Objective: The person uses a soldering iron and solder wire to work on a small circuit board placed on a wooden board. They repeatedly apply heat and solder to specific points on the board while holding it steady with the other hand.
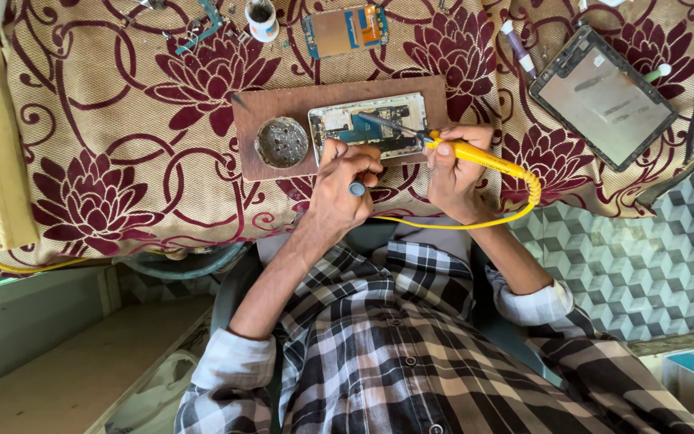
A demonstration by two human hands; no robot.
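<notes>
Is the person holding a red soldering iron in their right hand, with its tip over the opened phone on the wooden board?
Not quite: the soldering iron is yellow, not red, and so is its cord. The rest is right. The right hand grips it, and its tip is over the opened phone, which lies on the wooden board. The head view shows this.

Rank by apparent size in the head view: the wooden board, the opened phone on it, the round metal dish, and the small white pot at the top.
Largest to smallest:
1. wooden board
2. opened phone
3. round metal dish
4. small white pot, cut off by the frame's top edge, so its rank is less sure.
</notes>
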